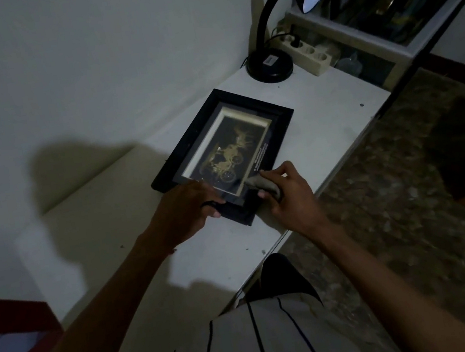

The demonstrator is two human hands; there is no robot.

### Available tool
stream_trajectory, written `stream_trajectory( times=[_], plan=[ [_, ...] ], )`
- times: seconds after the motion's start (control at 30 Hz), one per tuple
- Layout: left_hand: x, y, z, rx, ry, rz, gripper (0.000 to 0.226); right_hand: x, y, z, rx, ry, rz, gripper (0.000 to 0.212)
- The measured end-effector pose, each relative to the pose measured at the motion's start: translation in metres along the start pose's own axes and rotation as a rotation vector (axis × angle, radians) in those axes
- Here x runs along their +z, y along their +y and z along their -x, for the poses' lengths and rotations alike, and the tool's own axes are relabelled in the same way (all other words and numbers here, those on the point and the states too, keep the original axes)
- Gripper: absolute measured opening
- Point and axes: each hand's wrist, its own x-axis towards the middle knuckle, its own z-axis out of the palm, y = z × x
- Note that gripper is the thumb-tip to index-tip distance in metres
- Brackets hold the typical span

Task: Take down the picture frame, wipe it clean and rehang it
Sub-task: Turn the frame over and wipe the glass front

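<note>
The frame (224, 159) lies flat on the table (322, 119). My left hand (188, 210) grips its near edge. My right hand (285, 188) pinches a cloth (260, 185) on the glass.

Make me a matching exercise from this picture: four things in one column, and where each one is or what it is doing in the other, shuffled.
Things:
1. picture frame
2. desk lamp
3. left hand
4. right hand

Places or states:
A. stands at the far end of the white table, by the power strip
B. holds a grey cloth at the frame's near edge
C. lies flat, glass up
D. grips the frame's near corner

Pairs: 1-C, 2-A, 3-D, 4-B
</note>
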Motion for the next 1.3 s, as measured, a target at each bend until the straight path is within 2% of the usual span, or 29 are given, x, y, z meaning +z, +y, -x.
stream_trajectory(
  times=[0.2,0.37,0.43,0.57,0.67,0.77,0.83,0.93,1.0,1.13,1.3],
  plan=[
    [0.000,-0.003,0.002,0.007,-0.002,0.003,0.017,-0.006,-0.001,0.023,-0.178,-0.131,-0.066,0.036],
    [0.001,-0.001,0.002,0.022,-0.014,-0.022,0.017,-0.015,0.011,-0.020,-0.054,0.051,-0.020,0.032],
    [0.001,0.000,0.003,0.028,-0.009,-0.047,0.017,-0.013,0.011,-0.029,-0.034,0.054,0.006,0.031],
    [0.001,0.001,0.003,0.010,0.011,-0.044,0.017,-0.001,-0.004,-0.011,-0.062,-0.002,0.061,0.032],
    [0.001,0.002,0.003,-0.006,0.028,-0.023,0.017,0.001,-0.021,0.012,-0.199,-0.034,-0.017,0.032],
    [0.001,0.004,0.002,-0.025,0.028,-0.022,0.019,-0.006,-0.023,0.014,-0.256,-0.165,-0.130,0.029],
    [0.001,0.004,0.003,-0.036,0.027,-0.025,0.020,-0.011,-0.013,-0.002,-0.234,-0.132,-0.154,0.023],
    [0.001,0.005,0.004,-0.071,0.037,-0.014,0.021,-0.017,0.005,-0.035,-0.094,0.006,-0.091,0.024],
    [0.001,0.008,0.004,-0.080,0.036,-0.006,0.021,-0.017,0.010,-0.047,-0.024,0.031,-0.040,0.023],
    [0.001,0.007,0.002,-0.092,0.043,-0.010,0.020,-0.009,-0.003,-0.036,-0.056,-0.071,0.031,0.019],
    [0.001,0.009,0.001,-0.092,0.022,-0.023,0.022,0.003,-0.026,0.007,-0.202,-0.158,-0.093,0.025]
  ],
)
